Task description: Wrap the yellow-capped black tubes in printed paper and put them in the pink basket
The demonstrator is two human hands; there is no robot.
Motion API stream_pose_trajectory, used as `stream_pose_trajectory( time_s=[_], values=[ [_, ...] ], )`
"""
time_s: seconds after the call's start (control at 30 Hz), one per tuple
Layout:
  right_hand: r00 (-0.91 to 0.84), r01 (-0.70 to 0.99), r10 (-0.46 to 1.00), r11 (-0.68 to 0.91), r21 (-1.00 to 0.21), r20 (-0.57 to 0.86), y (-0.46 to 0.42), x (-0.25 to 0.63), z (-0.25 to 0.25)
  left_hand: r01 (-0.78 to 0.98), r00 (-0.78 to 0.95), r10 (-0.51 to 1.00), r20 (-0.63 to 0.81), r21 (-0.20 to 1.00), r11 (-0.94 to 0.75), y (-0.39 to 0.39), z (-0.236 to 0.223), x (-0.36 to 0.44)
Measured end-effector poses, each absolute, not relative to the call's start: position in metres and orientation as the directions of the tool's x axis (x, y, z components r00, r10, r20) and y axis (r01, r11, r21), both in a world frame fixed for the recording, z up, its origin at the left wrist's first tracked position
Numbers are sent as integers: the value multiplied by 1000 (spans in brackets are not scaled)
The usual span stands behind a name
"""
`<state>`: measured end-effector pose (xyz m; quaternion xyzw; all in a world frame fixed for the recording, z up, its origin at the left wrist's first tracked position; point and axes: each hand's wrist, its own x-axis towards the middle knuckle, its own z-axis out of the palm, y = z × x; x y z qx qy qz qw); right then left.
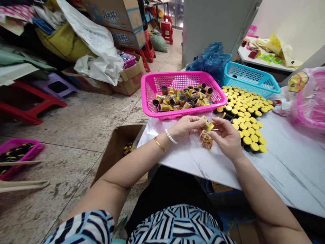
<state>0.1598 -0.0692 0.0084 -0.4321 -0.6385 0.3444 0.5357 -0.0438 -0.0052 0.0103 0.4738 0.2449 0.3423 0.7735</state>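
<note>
On my feed, a small yellow-and-blue printed label [207,124] is pinched between the fingertips of both hands, just above the white marble-patterned table [284,169]. The left hand [186,127] and the right hand [225,137] are both curled in and closed on it; neither has let go. Just below it are two more printed labels [207,142], though I can't tell whether they are held or lying on the tabletop. A pearl bracelet [170,136] and a gold bangle [159,144] circle the left wrist.

Straight ahead of the hands, a pink plastic basket [177,75] stands on the table, heaped with yellow-labelled rolls [182,99]. Yellow round caps [247,117] are spread in close rows to its right, near the right hand, and a blue plastic basket [250,79] sits behind them. Below the left forearm, an open cardboard box [119,159] stands on the floor beside the table.
</note>
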Motion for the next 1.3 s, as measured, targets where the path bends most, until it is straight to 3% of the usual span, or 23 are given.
stream_pose_trajectory(
  time_s=[0.13,0.23,0.4,0.6,0.77,0.93,1.3],
  values=[
    [-117,403,801,579,-709,588,-70,164,6,-188,695,701,-157,902,389,-8,10,-41],
    [-123,447,740,636,-628,662,-71,163,6,-147,708,676,-205,894,424,-10,10,-40],
    [-109,425,746,633,-647,657,-72,163,8,-221,717,675,-172,863,455,-9,13,-43],
    [-50,392,782,587,-708,621,-73,160,2,-179,653,724,-223,883,433,-9,9,-39],
    [-107,519,741,611,-599,663,-74,159,5,-196,612,755,-235,880,432,-14,8,-35],
    [-8,469,703,631,-618,711,-72,159,4,-290,693,702,-165,828,481,-15,13,-38],
    [7,558,650,628,-542,760,-72,149,2,-191,674,712,-198,884,426,-15,13,-34]
  ],
)
